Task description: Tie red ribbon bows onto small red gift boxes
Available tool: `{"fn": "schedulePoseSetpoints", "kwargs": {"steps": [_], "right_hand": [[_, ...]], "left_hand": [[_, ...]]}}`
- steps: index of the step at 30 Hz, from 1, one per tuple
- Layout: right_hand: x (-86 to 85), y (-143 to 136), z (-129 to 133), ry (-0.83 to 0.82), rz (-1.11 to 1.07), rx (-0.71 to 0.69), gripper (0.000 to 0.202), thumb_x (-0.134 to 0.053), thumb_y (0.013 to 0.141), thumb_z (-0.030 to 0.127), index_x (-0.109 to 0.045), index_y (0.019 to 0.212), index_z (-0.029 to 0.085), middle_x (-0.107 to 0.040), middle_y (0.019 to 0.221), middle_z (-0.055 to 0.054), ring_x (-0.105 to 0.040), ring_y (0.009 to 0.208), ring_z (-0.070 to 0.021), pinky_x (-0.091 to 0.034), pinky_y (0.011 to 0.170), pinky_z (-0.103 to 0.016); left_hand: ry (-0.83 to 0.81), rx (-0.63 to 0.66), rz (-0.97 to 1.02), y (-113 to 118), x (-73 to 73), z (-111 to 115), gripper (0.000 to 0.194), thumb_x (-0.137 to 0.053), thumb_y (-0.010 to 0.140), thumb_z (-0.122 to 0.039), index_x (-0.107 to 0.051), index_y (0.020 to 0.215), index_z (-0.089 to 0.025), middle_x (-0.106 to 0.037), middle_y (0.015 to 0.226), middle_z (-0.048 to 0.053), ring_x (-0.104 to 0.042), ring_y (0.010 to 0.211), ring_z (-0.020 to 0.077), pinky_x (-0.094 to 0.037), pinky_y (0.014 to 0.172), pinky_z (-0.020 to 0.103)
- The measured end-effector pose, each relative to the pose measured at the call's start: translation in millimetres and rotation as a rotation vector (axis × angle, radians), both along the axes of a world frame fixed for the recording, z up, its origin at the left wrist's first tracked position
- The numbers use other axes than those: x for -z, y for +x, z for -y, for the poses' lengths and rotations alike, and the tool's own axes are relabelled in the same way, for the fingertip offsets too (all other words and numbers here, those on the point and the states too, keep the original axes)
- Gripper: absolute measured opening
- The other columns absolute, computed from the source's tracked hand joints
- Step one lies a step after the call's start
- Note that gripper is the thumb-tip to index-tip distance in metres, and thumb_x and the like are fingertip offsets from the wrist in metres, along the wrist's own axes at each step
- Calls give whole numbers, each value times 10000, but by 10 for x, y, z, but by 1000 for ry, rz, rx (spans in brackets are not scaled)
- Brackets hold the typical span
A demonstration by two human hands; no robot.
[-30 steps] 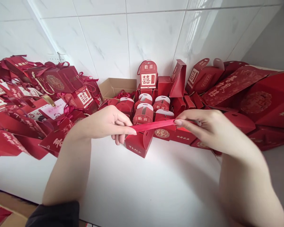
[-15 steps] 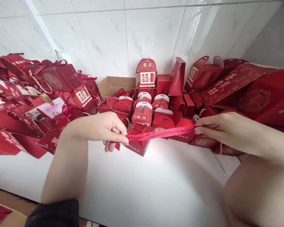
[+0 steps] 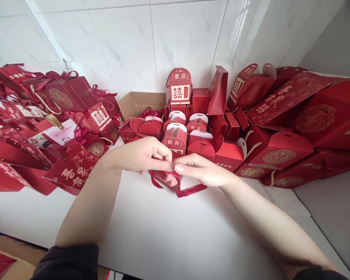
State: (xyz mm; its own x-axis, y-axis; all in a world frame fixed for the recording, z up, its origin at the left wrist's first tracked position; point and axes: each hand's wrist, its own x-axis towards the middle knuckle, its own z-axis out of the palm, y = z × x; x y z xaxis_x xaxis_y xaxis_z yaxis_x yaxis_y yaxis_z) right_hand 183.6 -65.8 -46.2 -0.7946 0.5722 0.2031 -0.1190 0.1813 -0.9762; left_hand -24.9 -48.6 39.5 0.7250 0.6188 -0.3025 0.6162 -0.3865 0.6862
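A red ribbon is pinched between my two hands, which meet over the middle of the table. My left hand has its thumb and fingers closed on it. Fingertip to fingertip with it, my right hand grips the ribbon too. One loose end hangs below my left fingers and another trails under my right hand. Just behind and below the hands sits a small red gift box with gold lettering, partly covered by the hands and ribbon.
Many red gift boxes crowd the back of the white table. Ribboned boxes are piled at left, larger boxes at right. An open cardboard box holding ribbons stands by the tiled wall.
My right hand has moved left to meet my left hand. The ribbon, stretched taut between them before, is now gathered at the fingertips with its ends hanging. My left hand moved slightly right.
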Motion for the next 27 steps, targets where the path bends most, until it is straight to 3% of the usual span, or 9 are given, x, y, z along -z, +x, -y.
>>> {"fn": "schedulePoseSetpoints", "kwargs": {"steps": [4, 9, 13, 18, 27], "right_hand": [[-5, 55, 15, -76, -115, 7, 312, -603, 952, 388, -700, 799, 133, -678, 733, -24, -636, 662, -124, -539, 670, -267], [-49, 64, 61, -62, -105, -12, 246, -652, 924, 348, -742, 889, 121, -742, 839, -66, -695, 792, -156, -567, 766, -292], [-86, 37, 134, -52, -98, 7, 219, -672, 911, 316, -758, 876, 117, -745, 798, -63, -696, 727, -147, -576, 696, -276], [-145, 71, 246, 122, -33, -80, 219, -727, 865, 317, -780, 883, 105, -730, 739, -73, -638, 605, -121, -512, 542, -234], [-274, 116, 342, 510, -28, -223, 249, -715, 875, 357, -762, 768, 137, -734, 650, -53, -602, 543, -99, -452, 626, -250]], "left_hand": [[-42, 29, 49, 8, 17, -4, 300, -602, 882, -432, -668, 765, -163, -498, 550, -25, -390, 454, 70, -357, 379, 150], [-95, 64, 130, 22, 41, -13, 293, -615, 886, -417, -666, 762, -156, -587, 585, -4, -411, 447, 66, -320, 361, 151], [-138, 136, 160, 29, 47, -23, 258, -626, 889, -383, -670, 755, -166, -550, 500, -24, -405, 395, 63, -301, 358, 163], [-141, 298, 173, 13, 36, -63, 193, -682, 847, -312, -696, 697, -191, -498, 428, -29, -418, 354, 69, -299, 389, 212], [-97, 339, 130, -115, 49, -190, 187, -714, 821, -324, -717, 676, -206, -526, 445, -19, -443, 353, 72, -311, 402, 229]]}}
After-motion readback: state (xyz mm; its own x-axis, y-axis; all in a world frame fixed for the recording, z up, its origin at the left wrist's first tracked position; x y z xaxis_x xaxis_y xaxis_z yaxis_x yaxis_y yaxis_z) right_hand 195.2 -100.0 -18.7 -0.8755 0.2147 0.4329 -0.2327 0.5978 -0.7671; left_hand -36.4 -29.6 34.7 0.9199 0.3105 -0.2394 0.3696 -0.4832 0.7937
